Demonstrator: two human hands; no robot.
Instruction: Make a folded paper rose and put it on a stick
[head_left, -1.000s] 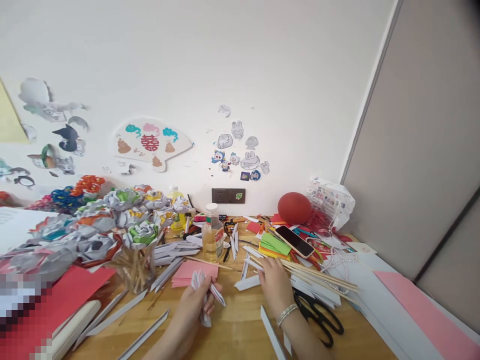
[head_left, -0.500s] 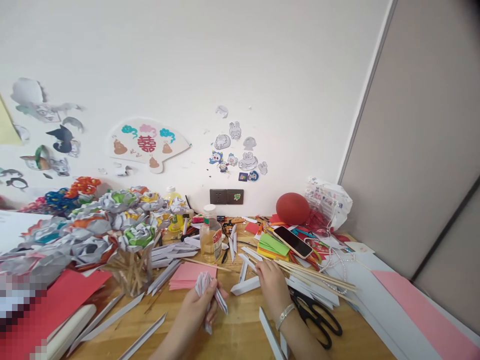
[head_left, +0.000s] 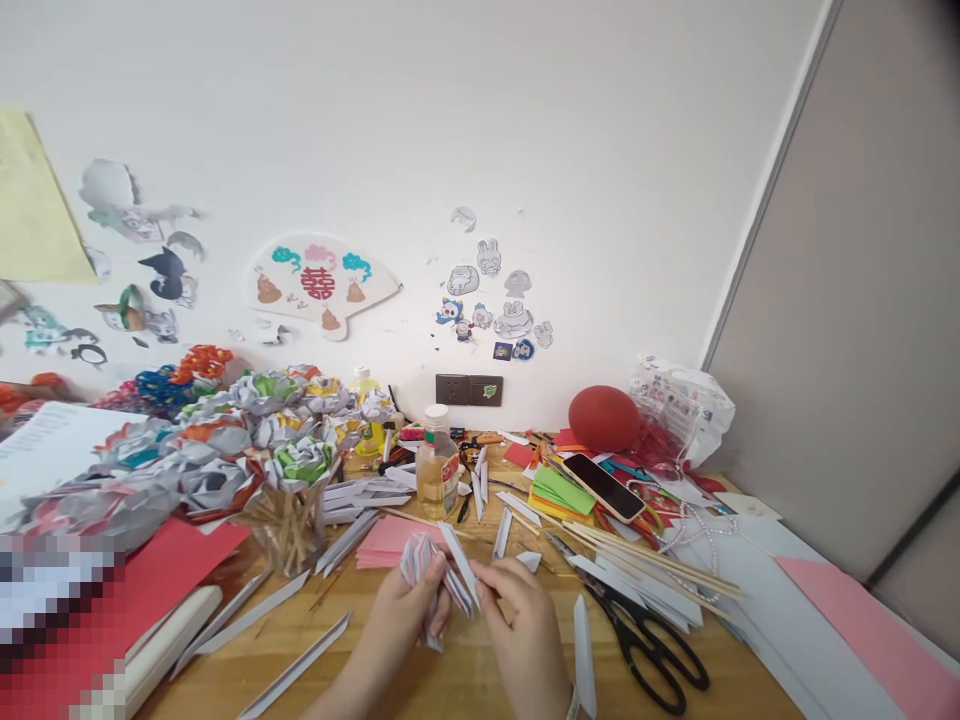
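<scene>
Above the front middle of the wooden table, my left hand [head_left: 415, 605] is closed around a bundle of folded white-and-pink paper [head_left: 420, 562]. Close against its right side, my right hand [head_left: 521, 620] pinches a folded white paper strip [head_left: 458, 562] that slants up and to the left. The strip lies right beside the bundle; whether they touch I cannot tell. Behind the bundle is a stack of pink paper [head_left: 386, 540]. A bottle of clear yellowish liquid [head_left: 437, 480] with a white cap stands beyond my hands.
Black-handled scissors [head_left: 652, 640] lie at right beside thin wooden sticks [head_left: 660, 560]. A phone [head_left: 604, 487] rests on coloured paper. Crumpled paper flowers [head_left: 217, 470] fill the left, with a jar of sticks [head_left: 285, 530]. Loose folded strips [head_left: 300, 665] lie on the table [head_left: 390, 690].
My right hand has come left from the strips near the sticks and now holds a folded strip beside the bundle. My left hand keeps the bundle. The view has shifted slightly left.
</scene>
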